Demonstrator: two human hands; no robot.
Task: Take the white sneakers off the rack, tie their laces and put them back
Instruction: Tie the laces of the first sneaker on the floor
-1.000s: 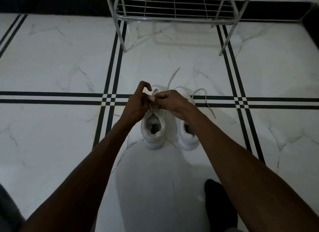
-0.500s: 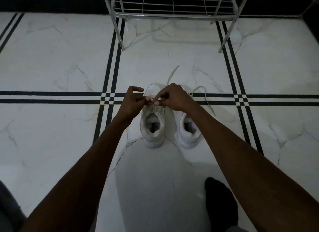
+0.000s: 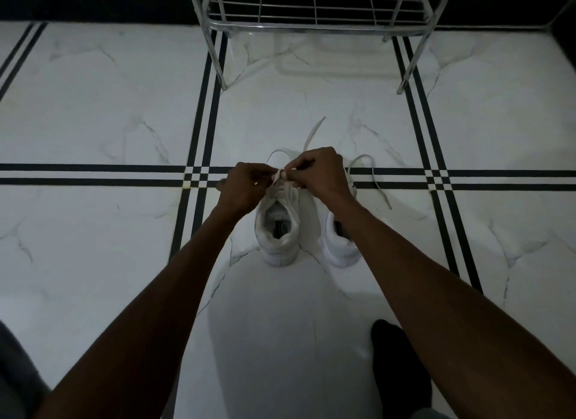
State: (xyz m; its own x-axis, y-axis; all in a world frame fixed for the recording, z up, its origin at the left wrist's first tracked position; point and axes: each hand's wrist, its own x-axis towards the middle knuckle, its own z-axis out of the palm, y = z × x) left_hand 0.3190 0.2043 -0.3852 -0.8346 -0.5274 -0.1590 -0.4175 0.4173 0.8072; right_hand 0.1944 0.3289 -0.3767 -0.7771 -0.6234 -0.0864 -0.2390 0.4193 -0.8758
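Two white sneakers stand side by side on the floor, heels toward me. The left sneaker [image 3: 278, 231] has its laces [image 3: 278, 178] pinched between both hands just above its tongue. My left hand [image 3: 244, 189] grips the lace from the left, my right hand [image 3: 319, 172] from the right, fingertips nearly touching. The right sneaker [image 3: 338, 245] is partly hidden under my right forearm; its loose laces [image 3: 375, 181] trail on the floor to the right. One lace end [image 3: 313, 133] stretches away toward the rack.
A metal wire shoe rack [image 3: 314, 16] stands at the top, its legs on the white marble floor [image 3: 93, 106] with black stripe lines. A dark socked foot [image 3: 396, 365] rests at the lower right. A black skirting runs along the far wall.
Both hands have drawn closer together over the left sneaker's tongue; the left hand's raised finger has curled down onto the lace.
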